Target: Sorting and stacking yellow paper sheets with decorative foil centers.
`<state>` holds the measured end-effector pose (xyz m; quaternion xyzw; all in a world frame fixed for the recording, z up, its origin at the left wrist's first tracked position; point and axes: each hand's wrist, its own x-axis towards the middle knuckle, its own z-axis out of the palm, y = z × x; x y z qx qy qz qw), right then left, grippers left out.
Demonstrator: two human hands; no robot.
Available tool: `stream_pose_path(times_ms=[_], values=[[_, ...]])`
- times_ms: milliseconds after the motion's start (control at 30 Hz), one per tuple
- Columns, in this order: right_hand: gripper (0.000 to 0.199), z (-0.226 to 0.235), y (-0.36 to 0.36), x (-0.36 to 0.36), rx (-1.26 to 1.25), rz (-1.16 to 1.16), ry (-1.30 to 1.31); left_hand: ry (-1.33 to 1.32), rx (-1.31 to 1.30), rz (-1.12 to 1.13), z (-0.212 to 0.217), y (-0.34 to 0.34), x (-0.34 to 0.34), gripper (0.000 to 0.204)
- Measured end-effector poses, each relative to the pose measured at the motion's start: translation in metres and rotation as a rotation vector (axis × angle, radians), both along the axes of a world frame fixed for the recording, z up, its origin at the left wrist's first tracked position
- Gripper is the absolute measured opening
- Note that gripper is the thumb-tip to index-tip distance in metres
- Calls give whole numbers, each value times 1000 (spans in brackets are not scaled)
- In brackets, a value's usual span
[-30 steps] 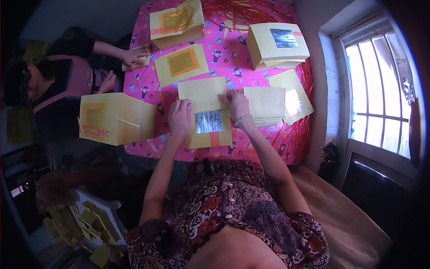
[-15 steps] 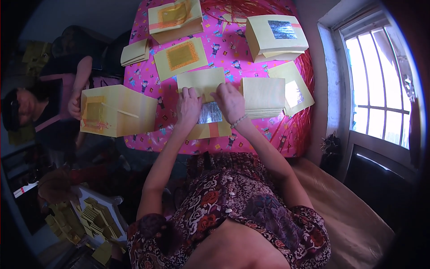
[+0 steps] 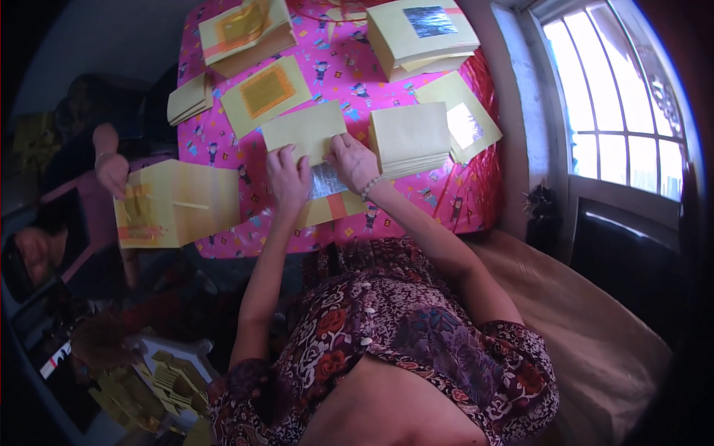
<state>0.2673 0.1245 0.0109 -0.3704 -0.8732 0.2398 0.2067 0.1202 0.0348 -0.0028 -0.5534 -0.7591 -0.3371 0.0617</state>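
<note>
A plain pale-yellow paper sheet (image 3: 305,128) lies in front of me, its near edge pinched in both hands. My left hand (image 3: 288,177) is closed at the edge's left end with the fingers curled. My right hand (image 3: 352,162), with a bead bracelet at the wrist, is closed at the right end. Between and below them shows a yellow paper piece (image 3: 316,214) with a shiny silver patch (image 3: 325,181) and an orange strip. Whether the two are joined is hidden by my hands. Close by my right hand is a stack of folded yellow paper (image 3: 409,134).
The table wears a pink printed cover (image 3: 349,97). Far back stand paper piles with an orange patch (image 3: 245,37) and a silver patch (image 3: 424,37). A co-worker's hand (image 3: 113,175) touches an opened yellow paper piece (image 3: 178,204) at left. Red strands (image 3: 491,156) line the right edge.
The whole view has shifted, so the table sits further left and higher. Both my hands stay at the sheet's near edge. The co-worker's hand has moved on the left paper piece.
</note>
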Motion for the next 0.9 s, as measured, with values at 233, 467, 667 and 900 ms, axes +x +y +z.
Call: stream_pose_path(times_ms=[233,467,667,900], values=[[24,2,4,7,-12,46,72,-389,36,-92,7,-8,-8,28],[43,12,12,7,7,94,-142,-779,15,-159,2,0,-26,20],[23,6,18,-4,460,304,-257,-896,139,-171,9,-14,-22,12],[12,-3,19,-11,674,443,-300,-1574,-178,25,11,-24,6,41]])
